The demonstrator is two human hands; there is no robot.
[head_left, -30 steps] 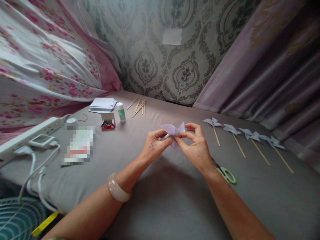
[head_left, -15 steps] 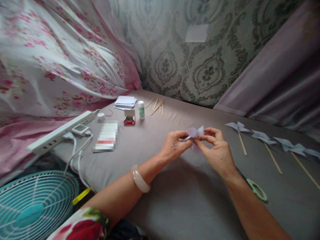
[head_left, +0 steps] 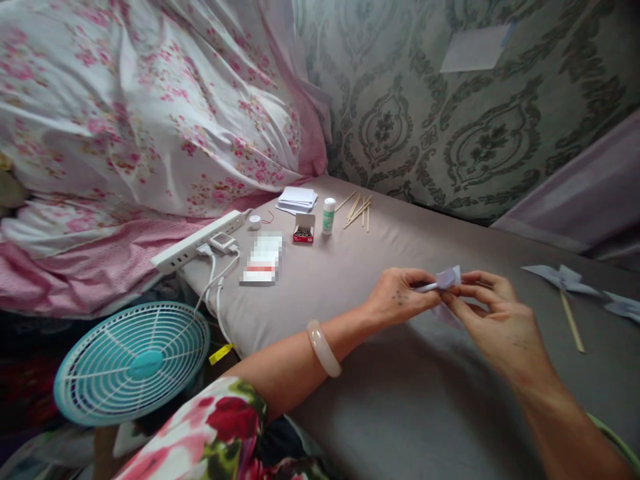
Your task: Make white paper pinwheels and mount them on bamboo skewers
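Between my two hands is a white paper pinwheel (head_left: 449,277) with curled blades, held above the grey-covered surface. My left hand (head_left: 400,297) pinches its left side, thumb against fingers. From the other side, my right hand (head_left: 505,327) grips it near the centre with thumb and fingertips; the exact contact is partly hidden. To the right lies a pinwheel on a stick (head_left: 565,279), and part of another paper pinwheel (head_left: 625,307) shows at the frame edge. A small red box (head_left: 303,230) of metal pins or tacks stands open farther back.
Beyond are a paper stack (head_left: 297,199), a white-and-green bottle (head_left: 328,217) and several wooden sticks (head_left: 357,212). A power strip (head_left: 200,241) with cables lies at the left edge, above a teal fan (head_left: 145,363). A green handle (head_left: 607,433) shows beside my right forearm.
The view has turned left, so everything sits farther right in the picture. Both hands still hold the paper pinwheel, whose blades show at a slightly different angle.
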